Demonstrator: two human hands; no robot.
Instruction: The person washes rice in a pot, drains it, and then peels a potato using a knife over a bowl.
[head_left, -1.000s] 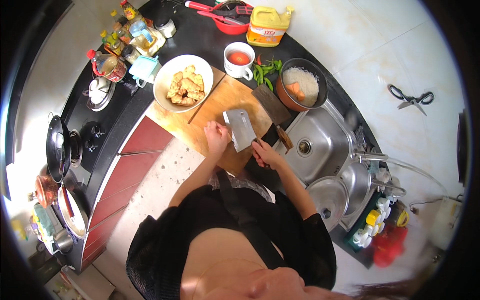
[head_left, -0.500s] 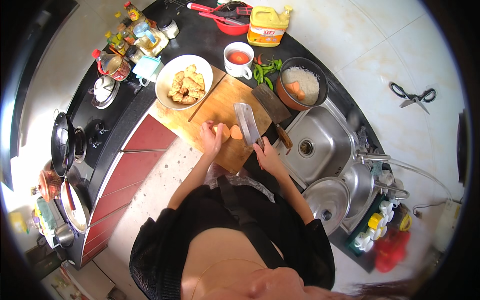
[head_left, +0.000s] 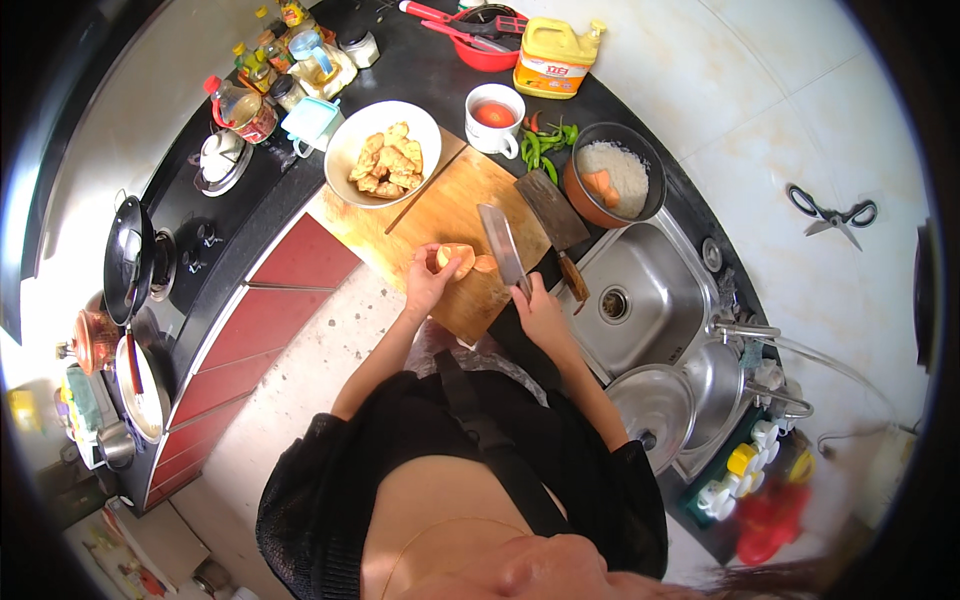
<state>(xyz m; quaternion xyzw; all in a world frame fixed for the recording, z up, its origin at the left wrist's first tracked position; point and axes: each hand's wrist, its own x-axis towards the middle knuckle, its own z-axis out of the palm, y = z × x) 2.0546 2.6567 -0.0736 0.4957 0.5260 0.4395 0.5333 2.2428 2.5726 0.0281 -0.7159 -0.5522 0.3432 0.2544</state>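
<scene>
On the wooden cutting board, my left hand grips a chunk of sweet potato between thumb and fingers, a pale orange face turned up. A smaller cut piece lies just right of it, near the blade. My right hand is closed around the handle of a cleaver. Its blade points away from me, right of the small piece; whether it touches the board I cannot tell. A second, darker cleaver lies at the board's right edge, wooden handle toward the sink.
A white bowl of knobbly yellow-brown pieces stands at the board's far left. Beyond the board are a white mug, green peppers and a pot holding rice and orange chunks. The steel sink lies right; a stove stands left.
My left hand has turned the sweet potato chunk so that a pale face shows upward. The cleaver stays in my right hand, its blade tilted differently. The whole view has shifted slightly.
</scene>
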